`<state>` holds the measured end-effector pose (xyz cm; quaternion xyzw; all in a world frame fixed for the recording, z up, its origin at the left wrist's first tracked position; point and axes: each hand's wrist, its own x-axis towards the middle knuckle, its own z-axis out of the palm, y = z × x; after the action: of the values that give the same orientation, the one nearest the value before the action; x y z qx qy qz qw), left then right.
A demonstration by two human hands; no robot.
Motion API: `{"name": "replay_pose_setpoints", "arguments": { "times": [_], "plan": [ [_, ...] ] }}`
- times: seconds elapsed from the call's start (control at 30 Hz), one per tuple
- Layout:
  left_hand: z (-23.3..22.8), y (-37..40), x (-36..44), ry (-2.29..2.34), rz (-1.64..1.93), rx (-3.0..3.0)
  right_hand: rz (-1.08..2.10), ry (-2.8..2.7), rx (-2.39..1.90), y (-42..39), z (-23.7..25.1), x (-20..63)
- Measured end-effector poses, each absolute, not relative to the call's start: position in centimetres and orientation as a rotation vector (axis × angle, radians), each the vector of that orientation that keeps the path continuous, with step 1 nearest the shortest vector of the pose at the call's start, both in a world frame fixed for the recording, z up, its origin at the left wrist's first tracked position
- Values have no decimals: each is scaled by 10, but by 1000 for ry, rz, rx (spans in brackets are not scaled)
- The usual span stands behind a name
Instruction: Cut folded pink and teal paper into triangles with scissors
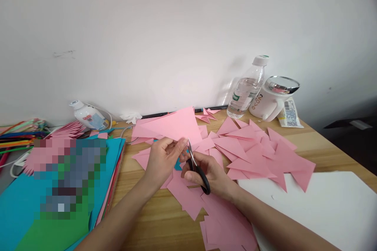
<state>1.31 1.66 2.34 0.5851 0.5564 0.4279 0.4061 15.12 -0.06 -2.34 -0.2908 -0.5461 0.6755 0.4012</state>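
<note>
Your left hand (163,157) pinches the near edge of a large pink paper sheet (173,125), lifting it off the wooden table (147,211), while your right hand (206,174) grips black-handled scissors (198,168), blades up at the sheet's edge just beside your left fingertips. Cut pink triangles (259,153) lie scattered beyond and to the right of your right hand, more under your wrists. Farther right stand a clear water bottle (247,90) with a green label too small to read and a white mug (271,102) marked "love". Left of your left hand lies a stack of blue and green paper (35,219); beyond it, a small white bottle (86,115) whose label is unreadable
</note>
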Motion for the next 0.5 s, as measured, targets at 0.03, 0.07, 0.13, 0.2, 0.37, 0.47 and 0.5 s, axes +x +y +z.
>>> {"name": "replay_pose_setpoints", "arguments": {
  "times": [0.03,0.07,0.13,0.2,0.37,0.47,0.5],
  "plan": [
    [23,17,13,1406,1078,1481,1709,-1375,-732,-1,-23,151],
    [24,16,13,1409,1076,1483,1707,-1369,-732,-1,-22,151],
    [24,16,13,1408,1070,1474,1701,-1365,-733,-1,-21,151],
    [24,16,13,1403,1070,1464,1701,-1366,-738,-1,-21,150],
    [25,16,13,1408,1076,1452,1695,-1366,-752,-1,-20,149],
    [25,16,14,1401,1071,1460,1675,-1372,-760,-1,-21,149],
    [25,16,14,1395,1070,1462,1667,-1373,-759,-1,-21,150]
  ]
}}
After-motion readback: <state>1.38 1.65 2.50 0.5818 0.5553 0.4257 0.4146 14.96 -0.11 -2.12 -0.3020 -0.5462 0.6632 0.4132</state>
